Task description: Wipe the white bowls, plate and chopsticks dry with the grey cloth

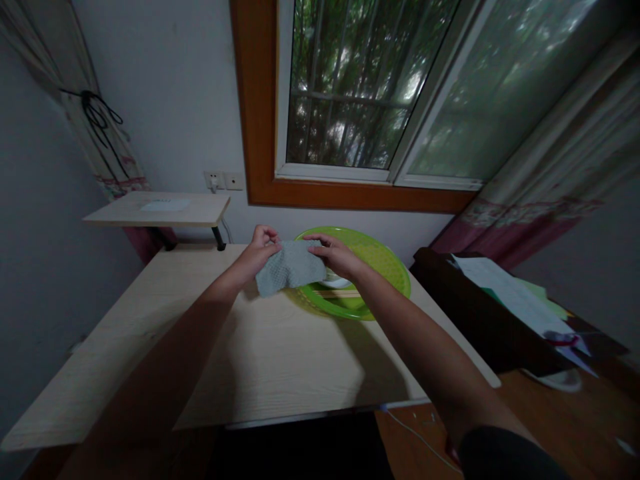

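A grey textured cloth [293, 268] hangs stretched between my two hands above the table. My left hand [261, 250] pinches its upper left corner. At the upper right corner, my right hand [334, 253] grips it between thumb and fingers. Behind and to the right of the cloth lies a large round green plastic basin [383, 267]. Inside the basin a white dish [337, 283] shows in part, with thin pale sticks [336, 293] near it. The cloth and my right hand hide the rest of the basin's left side.
The light wooden table [300, 360] stands against the wall under a window. A small raised shelf [195, 208] with a paper on it is at the back left. A dark cabinet [465, 313] topped with papers stands to the right.
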Tool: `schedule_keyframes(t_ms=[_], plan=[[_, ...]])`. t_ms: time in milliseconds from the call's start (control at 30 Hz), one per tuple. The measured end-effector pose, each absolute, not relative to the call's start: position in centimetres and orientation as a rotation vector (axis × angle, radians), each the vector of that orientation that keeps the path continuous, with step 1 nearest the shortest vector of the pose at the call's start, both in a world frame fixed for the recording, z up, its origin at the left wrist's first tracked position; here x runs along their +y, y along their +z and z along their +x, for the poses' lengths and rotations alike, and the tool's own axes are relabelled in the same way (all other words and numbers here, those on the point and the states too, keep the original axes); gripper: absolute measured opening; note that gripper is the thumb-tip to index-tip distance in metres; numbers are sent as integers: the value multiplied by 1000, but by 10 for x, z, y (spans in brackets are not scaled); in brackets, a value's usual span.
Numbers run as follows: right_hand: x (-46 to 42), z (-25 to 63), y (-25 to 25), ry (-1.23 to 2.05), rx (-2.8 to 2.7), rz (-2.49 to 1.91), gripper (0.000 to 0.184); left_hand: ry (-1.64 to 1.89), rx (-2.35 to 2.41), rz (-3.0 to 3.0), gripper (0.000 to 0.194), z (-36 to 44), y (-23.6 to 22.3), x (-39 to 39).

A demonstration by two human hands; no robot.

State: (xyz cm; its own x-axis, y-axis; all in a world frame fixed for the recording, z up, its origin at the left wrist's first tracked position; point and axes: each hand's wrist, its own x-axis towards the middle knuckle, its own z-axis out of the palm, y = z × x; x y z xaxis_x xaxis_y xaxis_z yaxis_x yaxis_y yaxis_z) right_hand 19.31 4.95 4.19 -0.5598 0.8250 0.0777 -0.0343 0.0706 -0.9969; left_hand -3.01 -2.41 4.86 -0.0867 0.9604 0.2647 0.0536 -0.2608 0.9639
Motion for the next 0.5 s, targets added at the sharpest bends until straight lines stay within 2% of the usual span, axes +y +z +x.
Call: schedule_keyframes(t_ms=[133, 333, 500], plan=[[62, 196, 35, 1326, -1754, -890, 49, 1354, 1259, 1515, 31, -37, 33, -12], [76, 201, 17, 705, -1997, -993, 44, 1324, 1533, 1676, 30, -50, 6, 3], [79, 210, 13, 612, -2058, -988, 34, 1320, 1605, 1860, 22, -50, 1, 2]])
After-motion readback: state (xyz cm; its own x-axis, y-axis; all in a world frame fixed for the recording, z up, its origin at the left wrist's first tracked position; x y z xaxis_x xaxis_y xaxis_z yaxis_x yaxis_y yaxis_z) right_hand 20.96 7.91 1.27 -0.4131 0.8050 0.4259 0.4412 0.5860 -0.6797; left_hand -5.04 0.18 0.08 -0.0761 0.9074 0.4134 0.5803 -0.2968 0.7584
